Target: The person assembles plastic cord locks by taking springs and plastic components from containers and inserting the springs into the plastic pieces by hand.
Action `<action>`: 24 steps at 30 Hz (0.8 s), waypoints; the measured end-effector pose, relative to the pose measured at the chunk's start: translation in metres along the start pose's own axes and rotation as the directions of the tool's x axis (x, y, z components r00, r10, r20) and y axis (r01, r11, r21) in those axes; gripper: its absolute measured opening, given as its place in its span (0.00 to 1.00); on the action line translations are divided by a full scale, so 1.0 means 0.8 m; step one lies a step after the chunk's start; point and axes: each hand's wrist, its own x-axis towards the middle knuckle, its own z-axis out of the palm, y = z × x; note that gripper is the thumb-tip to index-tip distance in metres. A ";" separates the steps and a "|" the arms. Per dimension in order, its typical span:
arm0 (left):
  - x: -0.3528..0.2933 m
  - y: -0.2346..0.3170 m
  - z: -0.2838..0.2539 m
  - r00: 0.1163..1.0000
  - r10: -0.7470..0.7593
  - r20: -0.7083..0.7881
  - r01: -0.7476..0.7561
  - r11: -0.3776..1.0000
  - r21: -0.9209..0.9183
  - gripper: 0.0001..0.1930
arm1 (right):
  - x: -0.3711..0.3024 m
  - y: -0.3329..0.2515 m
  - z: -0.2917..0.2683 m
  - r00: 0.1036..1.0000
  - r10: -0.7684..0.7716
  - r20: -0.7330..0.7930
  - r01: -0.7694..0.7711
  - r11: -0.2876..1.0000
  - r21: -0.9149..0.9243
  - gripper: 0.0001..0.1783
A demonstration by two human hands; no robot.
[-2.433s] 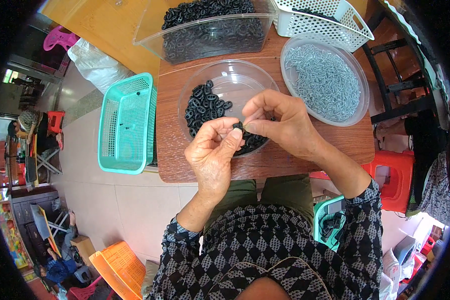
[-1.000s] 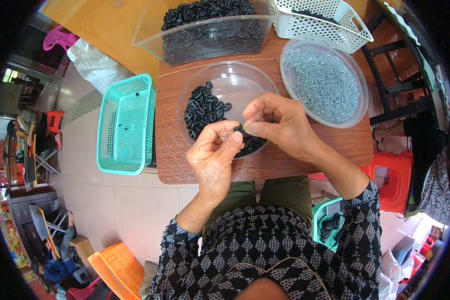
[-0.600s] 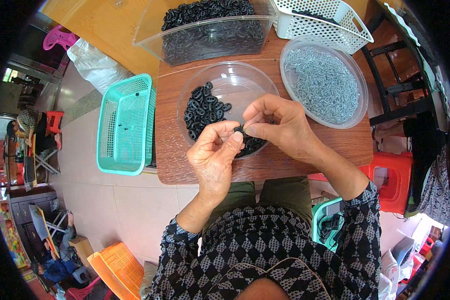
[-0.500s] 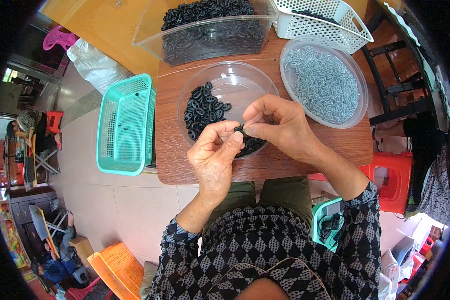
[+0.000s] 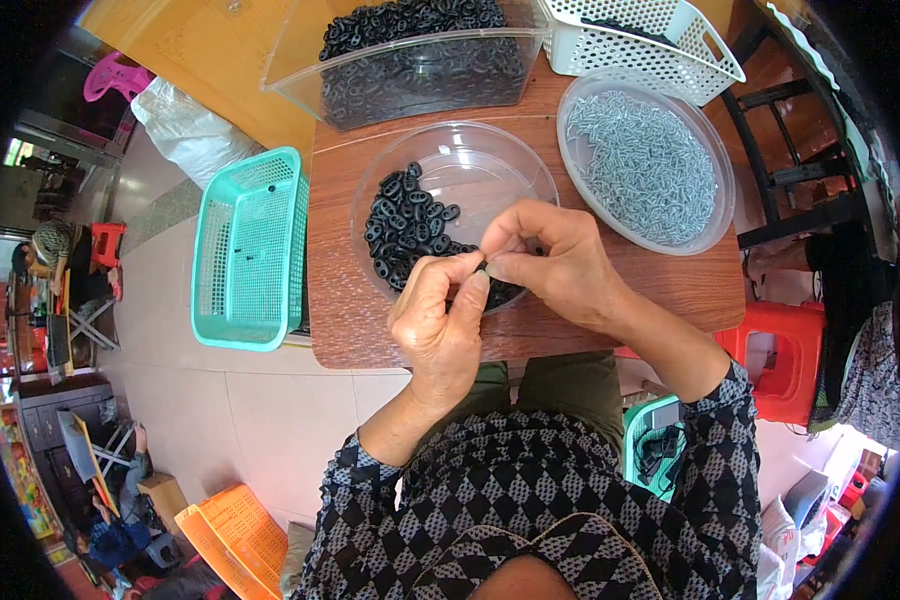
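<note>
Over the near side of a round clear tray (image 5: pixel 362 160), my left hand (image 5: pixel 440 318) pinches a small black oval piece (image 5: pixel 482 267) between thumb and fingertips. My right hand (image 5: pixel 560 262) meets it there, thumb and forefinger closed at the piece; whether they hold anything else is hidden. Below, several black two-holed oval pieces (image 5: pixel 410 222) lie heaped in the tray's left part and behind my fingers. To the right, a round white tray (image 5: pixel 722 190) is full of small silvery screws (image 5: pixel 645 165).
Beyond stands a clear bin (image 5: pixel 290 70) of black pieces, beside a white perforated basket (image 5: pixel 705 80). A green basket (image 5: pixel 202 300) with a few small dark bits is left of the wooden table (image 5: pixel 340 335). A red stool (image 5: pixel 785 365) stands right; other people (image 5: pixel 120 540) sit far left.
My left hand has shifted slightly right and its fingers have closed further over the black piece. The right hand has moved slightly left; the fingertips of both hands are now closer together.
</note>
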 end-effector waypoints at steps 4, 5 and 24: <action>0.001 0.002 -0.002 1.000 -0.011 0.005 0.011 1.000 0.002 0.06 | 0.001 0.002 -0.001 1.000 0.011 -0.002 -0.011 1.000 0.006 0.06; 0.004 0.003 -0.001 1.000 -0.012 0.007 0.012 1.000 0.001 0.06 | 0.002 0.004 -0.002 1.000 0.019 0.013 -0.019 1.000 0.006 0.07; 0.013 0.011 -0.002 0.979 -0.205 0.017 0.196 0.904 -0.381 0.08 | 0.007 -0.017 -0.003 0.997 0.040 0.067 -0.036 0.997 -0.061 0.08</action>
